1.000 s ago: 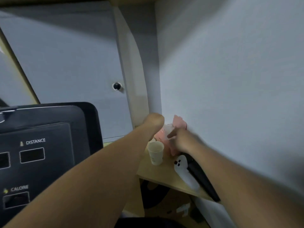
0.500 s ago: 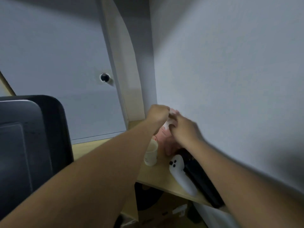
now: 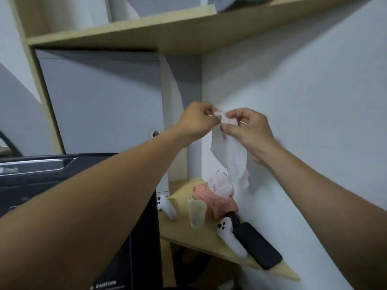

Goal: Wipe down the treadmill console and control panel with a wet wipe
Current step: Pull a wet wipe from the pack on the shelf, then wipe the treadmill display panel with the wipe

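- Two hands meet at chest height: the left hand (image 3: 195, 122) and the right hand (image 3: 249, 130) each pinch the top edge of the wet wipe (image 3: 234, 155) between thumb and curled fingers.
- From that pinch the wet wipe hangs down in a loose, creased sheet in front of the wall (image 3: 314, 101), its lower end just above the pink pack (image 3: 217, 199).
- Below, the pink pack lies on a small wooden bench (image 3: 182, 229) in the corner, with a white tuft standing out of its top.
- Near the pack stand a pale cup (image 3: 196, 214), a white controller (image 3: 230, 237) touching a flat black device (image 3: 257, 245), and a second controller (image 3: 166, 207) at the bench's left edge.
- Left of the bench, under the left forearm, sits the dark treadmill console (image 3: 41, 174).
- Behind it is a grey cabinet door (image 3: 100, 101) with a small knob (image 3: 155, 133); a wooden shelf (image 3: 146, 32) runs overhead.
- Half a second ago both hands were down at the pack; now they are raised and the wipe is clear of it.
- Since then the view has tipped up, bringing in the shelf and the second controller.
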A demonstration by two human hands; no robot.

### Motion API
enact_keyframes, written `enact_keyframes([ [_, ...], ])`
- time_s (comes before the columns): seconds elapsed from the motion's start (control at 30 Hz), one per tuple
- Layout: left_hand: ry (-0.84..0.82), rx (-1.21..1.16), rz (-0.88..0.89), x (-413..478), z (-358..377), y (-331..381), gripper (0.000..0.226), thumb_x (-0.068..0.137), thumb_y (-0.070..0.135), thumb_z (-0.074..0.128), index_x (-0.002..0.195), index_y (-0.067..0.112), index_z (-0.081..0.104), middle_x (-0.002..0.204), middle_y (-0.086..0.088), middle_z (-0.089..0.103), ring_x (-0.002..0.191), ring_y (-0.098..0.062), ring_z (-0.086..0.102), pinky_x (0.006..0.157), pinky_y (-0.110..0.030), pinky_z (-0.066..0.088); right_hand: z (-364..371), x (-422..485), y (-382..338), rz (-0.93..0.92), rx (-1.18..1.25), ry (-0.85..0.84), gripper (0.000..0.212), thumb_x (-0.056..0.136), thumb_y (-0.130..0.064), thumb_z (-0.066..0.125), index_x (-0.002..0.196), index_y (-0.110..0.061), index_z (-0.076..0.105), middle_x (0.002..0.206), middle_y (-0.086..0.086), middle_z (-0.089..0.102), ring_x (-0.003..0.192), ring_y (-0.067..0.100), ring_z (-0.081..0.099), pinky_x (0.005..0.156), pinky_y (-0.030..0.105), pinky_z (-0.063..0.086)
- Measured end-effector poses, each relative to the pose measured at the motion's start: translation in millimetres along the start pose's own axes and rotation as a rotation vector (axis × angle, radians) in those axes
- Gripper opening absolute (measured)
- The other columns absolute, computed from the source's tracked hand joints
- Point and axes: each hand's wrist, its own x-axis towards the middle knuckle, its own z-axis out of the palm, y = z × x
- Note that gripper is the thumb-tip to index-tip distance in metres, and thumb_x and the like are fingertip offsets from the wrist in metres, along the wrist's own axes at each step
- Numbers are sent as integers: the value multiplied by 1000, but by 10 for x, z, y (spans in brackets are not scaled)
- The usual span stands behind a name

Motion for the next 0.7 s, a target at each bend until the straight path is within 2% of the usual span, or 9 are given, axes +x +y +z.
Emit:
enact_keyframes([
  [0.07, -11, -154, -6, -226, -261, 126, 16, 94, 16, 61, 78, 17, 58, 83, -2, 63, 77, -15, 57, 73, -29, 49, 54, -163, -251, -21, -6, -58, 35, 71, -3, 79, 94, -25, 64, 104, 5, 69, 93, 20, 68, 79, 32, 57],
  [0.17, -2, -291, -7, -664, -669, 186, 17, 99, 23, 57, 83, 17, 56, 81, 1, 61, 69, -11, 58, 60, -20, 48, 240, -484, -564, 3, 62, -117, 37, 82, 1, 72, 106, -24, 61, 100, 1, 69, 86, 13, 66, 72, 28, 54],
  [0.3, 28, -278, 15, -1248, -1213, 16, 15, 98, 20, 62, 86, 14, 55, 71, -3, 64, 57, -10, 57, 51, -22, 45, 633, -908, -902, 66, 176, -200, 31, 88, -1, 67, 114, -18, 63, 101, 6, 73, 93, 19, 70, 82, 32, 57],
  [0.4, 56, -153, 21, -1658, -1654, -78, 14, 97, 18, 63, 94, 8, 55, 72, -9, 66, 61, -16, 59, 53, -27, 48, 1043, -1206, -1101, 108, 198, -334, 17, 90, -6, 66, 105, -11, 69, 96, 8, 75, 90, 22, 71, 84, 36, 57],
  [0.47, 117, -123, 21, -1897, -1936, -135, 14, 96, 22, 64, 93, 12, 56, 70, -4, 66, 61, -14, 60, 53, -28, 48, 1353, -1382, -1178, 118, 195, -369, 8, 92, -13, 64, 96, -11, 72, 92, 10, 75, 87, 24, 71, 84, 41, 56],
  [0.57, 183, -317, -114, -2232, -2260, -276, 13, 94, 28, 67, 88, 19, 60, 74, 0, 68, 61, -11, 63, 56, -28, 50, 1837, -1611, -1252, 125, 223, -304, 29, 98, -29, 58, 96, -2, 69, 102, 20, 72, 99, 36, 69, 91, 49, 54],
  [0.63, 91, -525, -235, -2486, -2410, -422, 17, 87, 17, 74, 101, 12, 65, 92, -9, 72, 76, -21, 70, 71, -36, 58, 2121, -1772, -1295, 139, 261, -261, 33, 100, -32, 54, 90, -5, 69, 94, 16, 74, 90, 28, 72, 84, 42, 57],
  [0.7, 55, -485, -259, -2744, -2534, -622, 33, 81, 8, 76, 112, 7, 67, 105, -17, 73, 89, -29, 71, 82, -45, 59, 2334, -1912, -1239, 80, 146, -230, 32, 98, -33, 56, 83, -7, 66, 77, 13, 71, 71, 21, 67, 68, 36, 53],
])
